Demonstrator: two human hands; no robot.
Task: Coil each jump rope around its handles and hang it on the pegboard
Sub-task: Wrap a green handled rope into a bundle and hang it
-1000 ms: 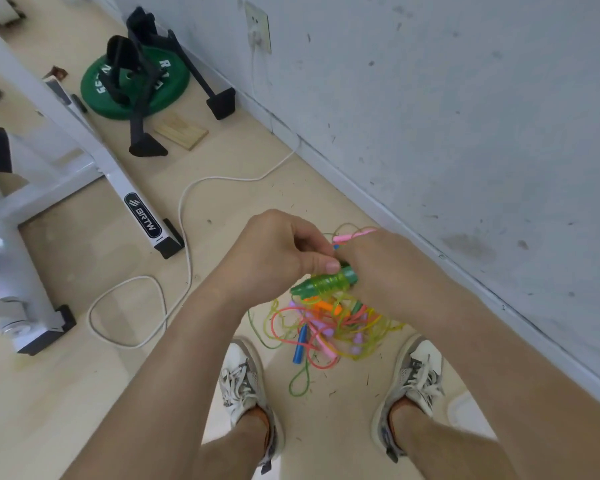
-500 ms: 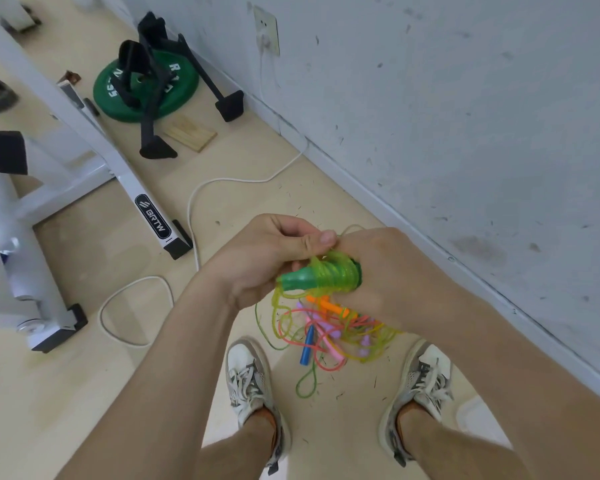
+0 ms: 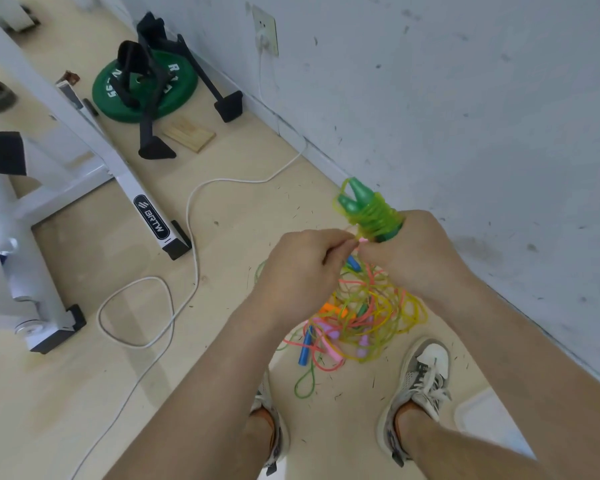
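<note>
**Green jump rope wound on its handles, both hands on it**

Head view: we see the right hand [image 3: 420, 258] wrapped around the lower end of the two green handles [image 3: 355, 199], fingers curled tight. The handles sit side by side and tilt up and away toward the wall [image 3: 465, 98]. The yellow-green rope [image 3: 378, 216] is wound in several turns around the handles, just above the right hand, with one small loop sticking out at the handle tips.

The left hand [image 3: 302, 268] is touching the right one, fingers curled. Its thumb and fingertips pinch a strand of that rope right below the coil (there is a pink bit at the pinch; we cannot tell what it is).

Below the hands, the rope pile [image 3: 368, 317] lies on the floor [image 3: 222, 341] near its wall edge, just ahead of the two shoes [image 3: 426, 372]. It is a tangle of yellow, pink, orange and green cords, with a blue handle [image 3: 305, 351] at its left side.

Rest of the floor:
- A white cable [image 3: 191, 216] loops from the wall socket [image 3: 265, 34] out toward the near edge.
- A white equipment frame [image 3: 118, 174] sits at the left.
- At the far edge are a green weight plate [image 3: 177, 95], a black stand [image 3: 153, 98] over it and a wooden block [image 3: 189, 135] just beside them.
</note>
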